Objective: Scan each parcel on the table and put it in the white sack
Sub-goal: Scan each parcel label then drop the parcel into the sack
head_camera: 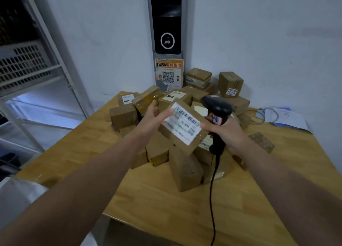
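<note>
My left hand [152,119] holds a brown cardboard parcel [192,145] by its left edge, lifted above the pile and tilted so its white barcode label [182,124] faces me. My right hand [226,132] grips the handle of a black corded barcode scanner [216,107], and its thumb touches the label's right edge. The scanner's head sits just right of the parcel. Several more brown parcels [185,170] lie heaped on the wooden table [166,208]. A white sack [16,195] shows at the lower left edge.
The scanner cable [211,199] hangs down over the table's front. Papers and a coiled wire [283,117] lie at the table's right rear. A wall terminal with a QR poster [168,73] stands behind the pile. Metal shelving with a white crate [24,60] stands left.
</note>
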Tool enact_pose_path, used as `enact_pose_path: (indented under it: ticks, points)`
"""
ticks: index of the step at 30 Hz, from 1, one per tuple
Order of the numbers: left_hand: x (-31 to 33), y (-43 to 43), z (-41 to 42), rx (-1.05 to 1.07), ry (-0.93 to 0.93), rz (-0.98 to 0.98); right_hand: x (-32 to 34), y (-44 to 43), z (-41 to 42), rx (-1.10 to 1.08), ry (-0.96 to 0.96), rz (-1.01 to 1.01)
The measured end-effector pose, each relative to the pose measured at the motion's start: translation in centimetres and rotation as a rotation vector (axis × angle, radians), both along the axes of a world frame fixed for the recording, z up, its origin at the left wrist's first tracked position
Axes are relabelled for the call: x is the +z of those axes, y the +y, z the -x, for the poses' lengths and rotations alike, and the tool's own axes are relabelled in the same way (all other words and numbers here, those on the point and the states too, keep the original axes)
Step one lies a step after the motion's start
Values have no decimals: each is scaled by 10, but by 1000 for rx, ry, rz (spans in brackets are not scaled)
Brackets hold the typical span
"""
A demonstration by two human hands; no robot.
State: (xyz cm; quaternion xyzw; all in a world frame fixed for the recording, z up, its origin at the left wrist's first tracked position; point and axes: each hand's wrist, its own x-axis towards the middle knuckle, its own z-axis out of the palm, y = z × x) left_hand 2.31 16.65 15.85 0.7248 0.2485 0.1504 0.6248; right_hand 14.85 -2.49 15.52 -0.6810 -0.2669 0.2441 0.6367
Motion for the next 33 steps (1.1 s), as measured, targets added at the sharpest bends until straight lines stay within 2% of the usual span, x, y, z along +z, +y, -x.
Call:
enact_pose_path:
  ticks: [3, 5, 9, 12, 16, 22, 27, 30, 33]
  points:
    - [13, 7, 6, -295, 229, -178, 7, -6, -7, 106, -65, 51]
    - [13, 9, 7, -329, 251, -163, 8, -5, -9, 48, -24, 17]
    - [2, 5, 5, -131, 107, -72, 7, 3, 4, -270, -6, -19]
    - [-16, 1, 2, 50, 31, -11, 2, 4, 27, -205, -30, 41]
    - [-38, 2, 0, 162, 51, -39, -17, 2, 57, -164, -159, 122]
    - [-52, 4, 5, 241, 60, -99, -38, 1, 70, -198, -114, 139]
    - [-59, 10, 5, 247, 85, -67, -50, 0, 71, -190, -72, 116]
    - [-61, 9, 8, 164, 59, 47, -55, 1, 68, -281, 74, -10]
    - [-65, 3, 10, 57, 102, 73, -56, -1, 66, -272, 209, -80]
